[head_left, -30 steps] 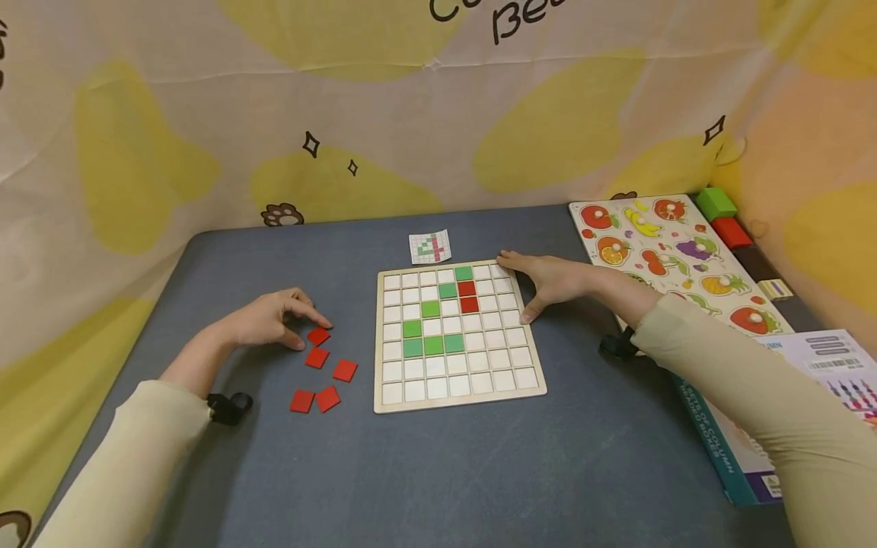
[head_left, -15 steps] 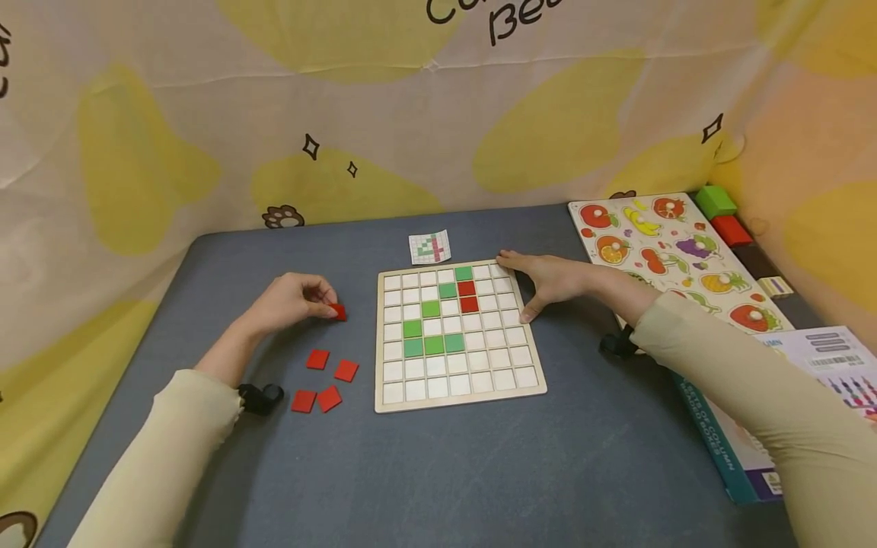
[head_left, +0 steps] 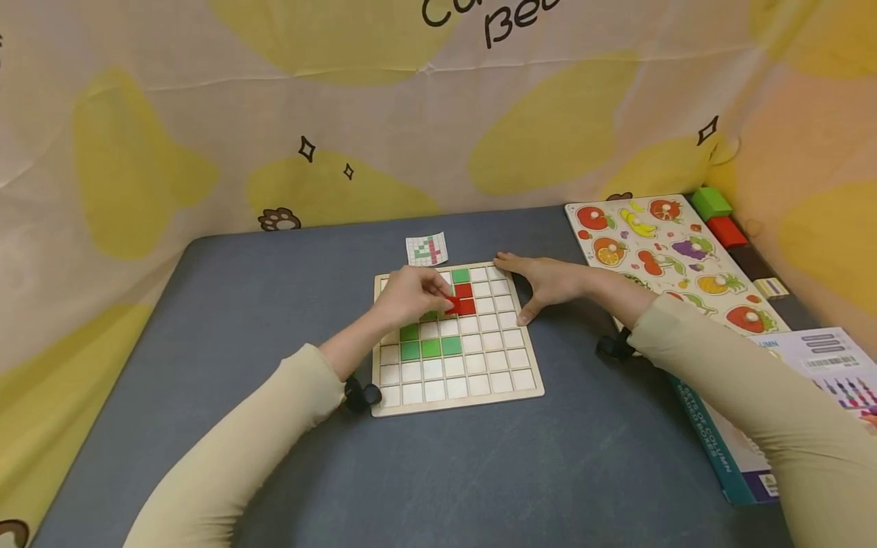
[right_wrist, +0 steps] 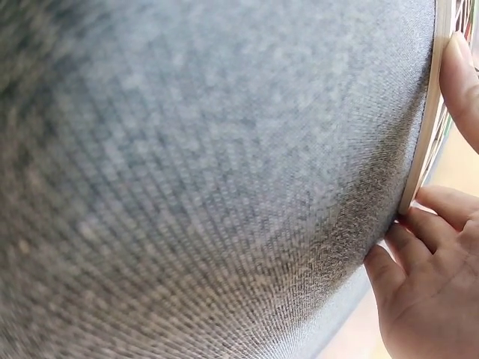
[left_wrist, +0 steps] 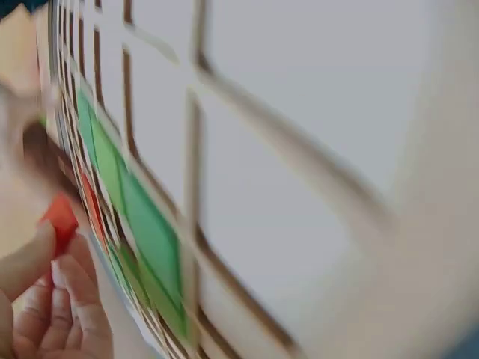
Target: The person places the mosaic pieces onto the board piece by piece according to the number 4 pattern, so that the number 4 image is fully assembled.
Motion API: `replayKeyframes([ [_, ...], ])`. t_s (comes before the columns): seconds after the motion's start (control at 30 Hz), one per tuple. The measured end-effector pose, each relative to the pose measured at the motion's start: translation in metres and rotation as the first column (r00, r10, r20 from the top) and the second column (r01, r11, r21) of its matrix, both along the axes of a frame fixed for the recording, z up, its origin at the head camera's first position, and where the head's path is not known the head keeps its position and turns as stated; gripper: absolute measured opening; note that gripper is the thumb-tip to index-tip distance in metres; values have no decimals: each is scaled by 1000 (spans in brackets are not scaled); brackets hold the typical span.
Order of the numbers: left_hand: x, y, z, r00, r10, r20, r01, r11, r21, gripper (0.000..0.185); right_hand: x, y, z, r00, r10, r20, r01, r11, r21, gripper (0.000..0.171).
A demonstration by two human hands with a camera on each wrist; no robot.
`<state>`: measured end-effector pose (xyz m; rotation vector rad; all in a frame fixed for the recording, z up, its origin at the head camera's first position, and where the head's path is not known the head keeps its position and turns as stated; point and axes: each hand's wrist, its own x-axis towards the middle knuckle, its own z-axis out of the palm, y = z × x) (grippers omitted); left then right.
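Observation:
My left hand (head_left: 403,298) pinches a red square tile (left_wrist: 61,215) between thumb and fingertips, close over the wooden grid board (head_left: 499,358). The tile is just left of two red tiles (head_left: 463,290) lying one below the other in the grid. Several green tiles (head_left: 430,348) form a diagonal and a row, part of it behind my left hand. At the board's upper right corner and right edge, my right hand (head_left: 551,279) rests with thumb and fingers spread. In the right wrist view its fingertips touch the wooden edge.
A small pattern card (head_left: 426,250) lies behind the board. To the right are a fruit picture board (head_left: 678,262), a book-like box (head_left: 747,457) and coloured blocks (head_left: 712,202). The left sleeve (head_left: 240,449) covers where the loose red tiles lay.
My left hand picked up a red tile from the loose ones at the left and carried it right, over the board. My right hand has stayed at the board's edge.

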<state>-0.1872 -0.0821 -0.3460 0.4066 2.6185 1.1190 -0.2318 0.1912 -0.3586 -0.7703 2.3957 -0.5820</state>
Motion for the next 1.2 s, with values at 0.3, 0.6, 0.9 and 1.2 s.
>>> replayKeyframes([
  [0.3,10,28,-7,992,-91,-83,83,992,-95,7,-1,-1,1,1000,2,-6,-2,1000,5,116],
  [0.6,14,32,-8,971,-166,-174,119,960,-252,8,-1,-2,1,1000,5,-11,-5,1000,9,115],
  [0.9,13,4,1,951,-259,-169,222,952,-210,20,1,-1,0,1000,6,5,-6,1000,-7,115],
  [1.2,10,-99,11,960,-277,34,279,944,-174,11,1,-1,1,1000,10,-1,-10,1000,1,117],
])
